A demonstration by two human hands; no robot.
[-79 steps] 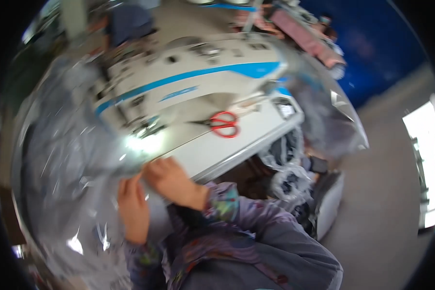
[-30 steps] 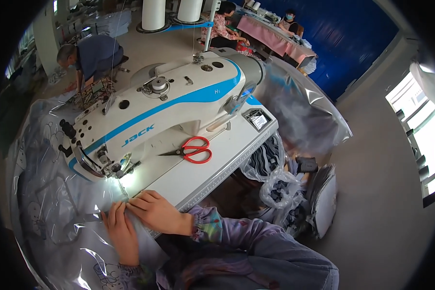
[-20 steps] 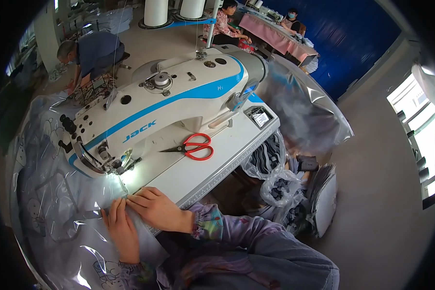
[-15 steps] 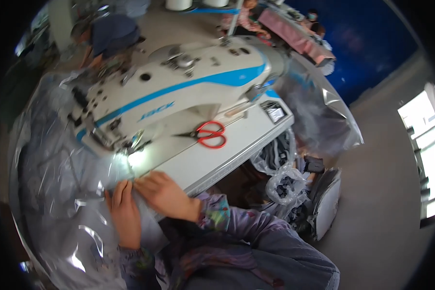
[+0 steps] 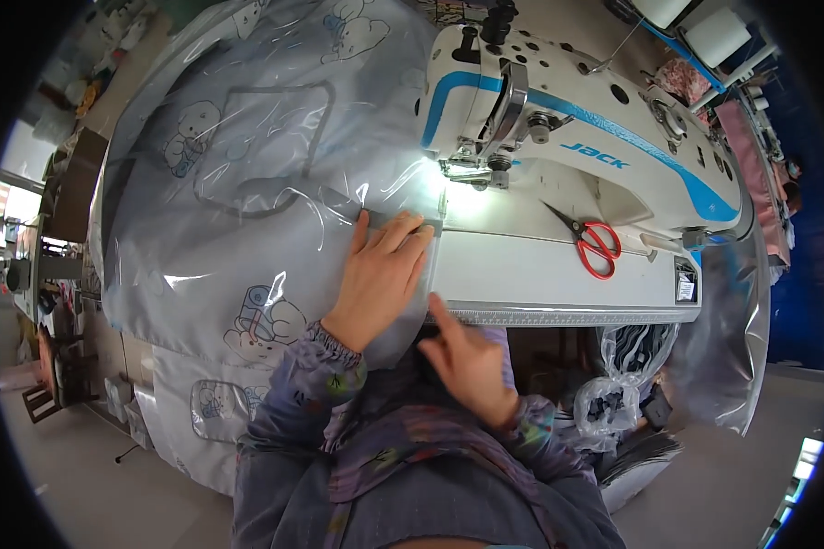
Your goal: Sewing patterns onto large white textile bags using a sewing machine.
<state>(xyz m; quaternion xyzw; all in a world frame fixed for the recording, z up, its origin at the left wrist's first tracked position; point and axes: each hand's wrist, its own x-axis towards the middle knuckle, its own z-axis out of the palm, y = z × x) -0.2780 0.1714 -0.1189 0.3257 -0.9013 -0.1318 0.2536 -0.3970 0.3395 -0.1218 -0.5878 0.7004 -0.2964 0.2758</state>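
Note:
A large grey plastic-like sheet (image 5: 247, 247) printed with white cartoon bears spreads over the left of the table. My left hand (image 5: 380, 279) lies on it near its right edge, fingers stretched toward the needle area. By the fingertips lies a darker grey strip. My right hand (image 5: 471, 366) is at the table's front edge, index finger pointing at the sheet's edge and thumb apart. Nothing shows in its grasp; its other fingers are partly hidden. Ahead stands a white and blue sewing machine (image 5: 558, 101), its lamp lighting the needle area.
Red-handled scissors (image 5: 599, 249) lie on the white machine bed (image 5: 540, 274), right of the needle. A ruler strip (image 5: 558, 317) runs along the front edge. Clear bags of dark scraps (image 5: 611, 403) hang below right. White thread cones (image 5: 719, 41) stand at the far right.
The view has swung, putting the machine at the right and more of the sheet in sight. My hands, close together at the sheet's edge before, are apart; the right has drawn back toward me.

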